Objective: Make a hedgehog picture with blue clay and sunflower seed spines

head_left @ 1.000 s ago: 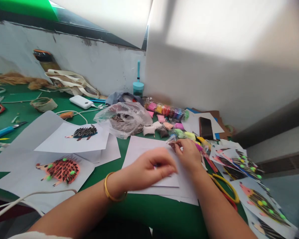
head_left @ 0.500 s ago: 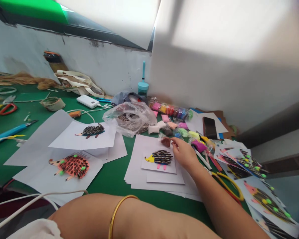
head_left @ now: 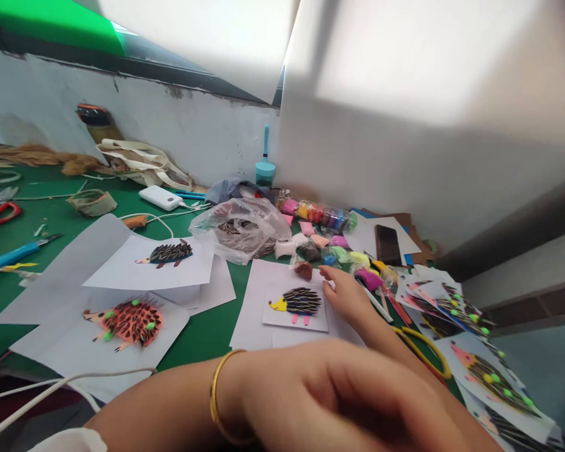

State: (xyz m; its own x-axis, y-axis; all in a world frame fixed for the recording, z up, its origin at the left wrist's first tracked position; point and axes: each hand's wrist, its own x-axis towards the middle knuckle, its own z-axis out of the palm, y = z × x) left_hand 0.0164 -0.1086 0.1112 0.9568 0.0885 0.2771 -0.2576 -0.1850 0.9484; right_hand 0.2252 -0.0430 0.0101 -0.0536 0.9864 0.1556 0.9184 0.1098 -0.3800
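Observation:
My right hand [head_left: 347,294] rests at the right edge of a small white card, its thumb and forefinger apart with nothing visible between them. Just left of its fingertips lies a packet of brown clay [head_left: 304,270]. Below that, the card carries a hedgehog picture [head_left: 297,305] with a yellow face, dark seed spines and pink feet. White paper sheets [head_left: 247,307] lie beneath the card. Close to the camera, my left hand [head_left: 329,392] reaches across over my right forearm, blurred, its fingertips hidden. A gold bangle circles the left wrist.
Clay packets [head_left: 339,242] and a plastic bag of seeds [head_left: 245,231] lie behind the card. Yellow-handled scissors [head_left: 426,351] and finished hedgehog pictures [head_left: 496,376] are at right. Other hedgehog pictures [head_left: 132,320], a power bank [head_left: 160,198] and a blue craft knife [head_left: 16,254] are at left.
My left hand has come up into view in the foreground. My right hand's fingers have drawn slightly away from the brown clay. The view has shifted a little.

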